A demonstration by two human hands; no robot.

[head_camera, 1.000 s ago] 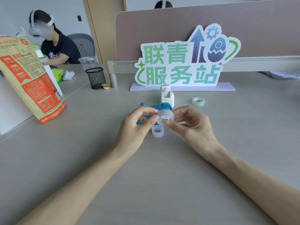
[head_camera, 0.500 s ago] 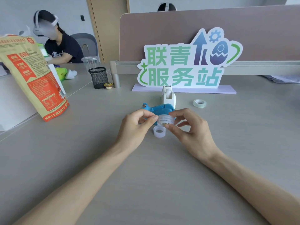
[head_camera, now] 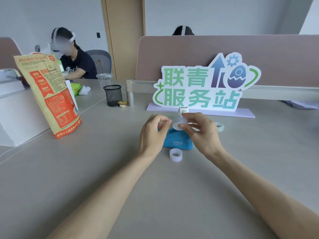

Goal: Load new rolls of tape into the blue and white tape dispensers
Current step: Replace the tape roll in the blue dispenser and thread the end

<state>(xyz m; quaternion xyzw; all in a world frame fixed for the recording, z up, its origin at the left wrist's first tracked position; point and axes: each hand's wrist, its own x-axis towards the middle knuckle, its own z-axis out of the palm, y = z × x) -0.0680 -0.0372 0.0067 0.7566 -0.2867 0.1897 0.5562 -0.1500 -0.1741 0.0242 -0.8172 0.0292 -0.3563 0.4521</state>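
Observation:
My right hand (head_camera: 201, 133) pinches a clear roll of tape (head_camera: 177, 124) above the blue tape dispenser (head_camera: 177, 141), which lies on the desk between my hands. My left hand (head_camera: 152, 133) is just left of the roll, thumb and forefinger pinched together near its edge; whether they hold the tape's end I cannot tell. Only the top of the white tape dispenser (head_camera: 183, 110) shows behind my fingers. An empty whitish core ring (head_camera: 175, 154) lies in front of the blue dispenser. Another tape roll (head_camera: 220, 125) lies on the desk to the right.
A green and blue standing sign (head_camera: 203, 87) backs the work area. At the left stand an orange snack bag (head_camera: 50, 94), a white box (head_camera: 19, 114), a black mesh cup (head_camera: 113, 94) and a plastic cup (head_camera: 104, 80). A person sits at the far left.
Both hands have lifted the roll slightly up and away from me, above the blue dispenser. The core ring now lies uncovered in front. The camera has tilted upward.

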